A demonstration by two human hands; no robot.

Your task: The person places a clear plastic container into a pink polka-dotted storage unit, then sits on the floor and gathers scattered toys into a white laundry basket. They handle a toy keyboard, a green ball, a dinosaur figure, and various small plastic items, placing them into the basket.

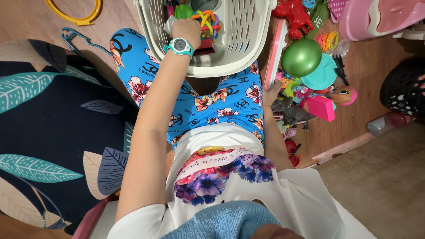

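My left hand [186,30], with a teal wristwatch [179,46] on its wrist, reaches down into a white slatted laundry basket [248,31] that sits between my knees. Its fingers curl down among the toys there, beside a multicoloured ring rattle [207,21] and a green piece [183,10]. What they grip is hidden. My right hand [271,94] is low by my right thigh. It touches the bottom end of a flat pink-and-white board [275,48], next to a grey dinosaur figure [290,113]. Its fingers are partly hidden.
A heap of toys lies on the wooden floor at right: a shiny green ball [301,57], teal plate [321,73], pink block [322,107], red figure [292,15]. A pink potty [376,17], black mesh bin [405,86] and bottle [385,124] stand beyond. A leaf-patterned dark rug [53,128] lies left, with a yellow ring [75,13].
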